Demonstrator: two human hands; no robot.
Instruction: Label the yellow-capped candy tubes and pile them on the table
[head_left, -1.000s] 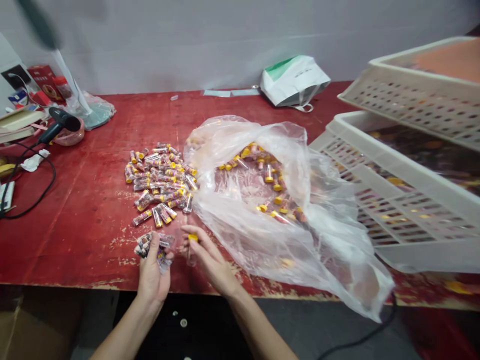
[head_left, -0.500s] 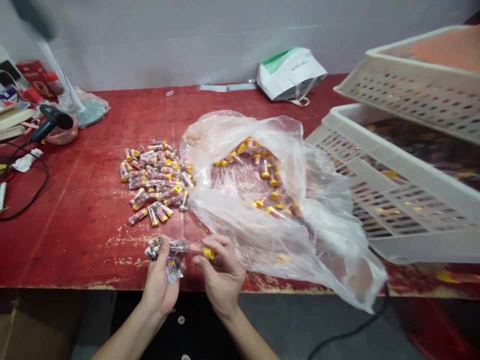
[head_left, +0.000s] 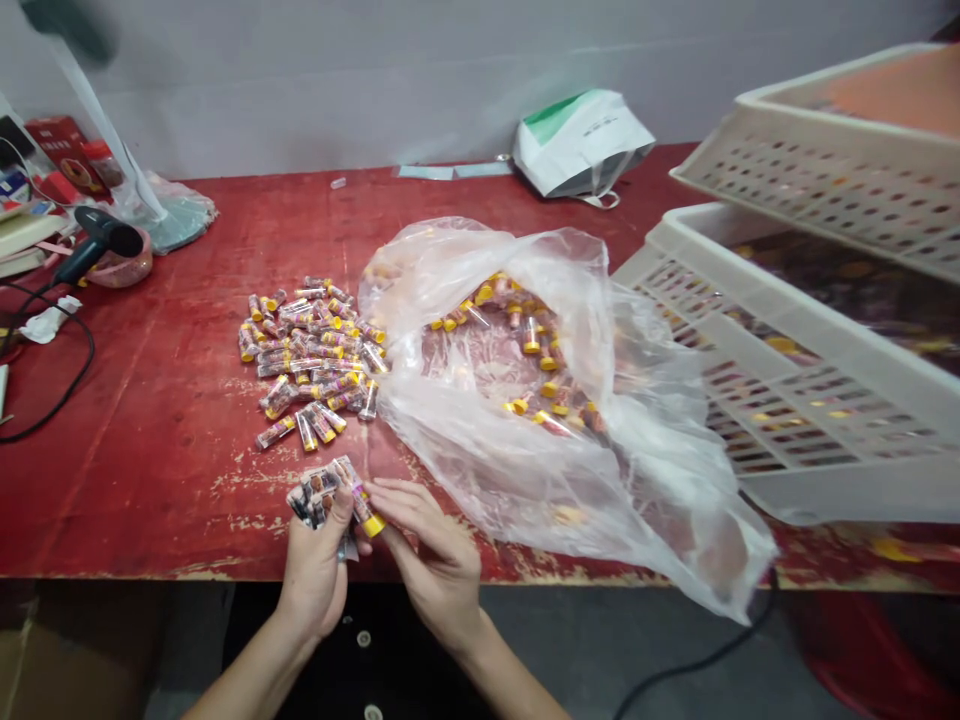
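My left hand (head_left: 315, 570) is closed round a small stack of printed labels (head_left: 319, 487) at the near table edge. My right hand (head_left: 435, 555) pinches a small clear tube with a yellow cap (head_left: 358, 498) and holds it against those labels. Beyond the hands lies a pile of labelled yellow-capped tubes (head_left: 311, 355) on the red table (head_left: 165, 440). To the right, an open clear plastic bag (head_left: 562, 440) holds several more tubes (head_left: 536, 375).
Two white perforated crates (head_left: 810, 330) with tubes inside are stacked at the right. A white and green bag (head_left: 581, 145) lies at the back. A black hair dryer (head_left: 94, 245) with its cord, boxes and clutter sit at the far left. A black cable (head_left: 697, 665) hangs below the table.
My right hand brought the capped tube from lying sideways between the hands to upright against the labels in my left hand. The view shifted slightly.
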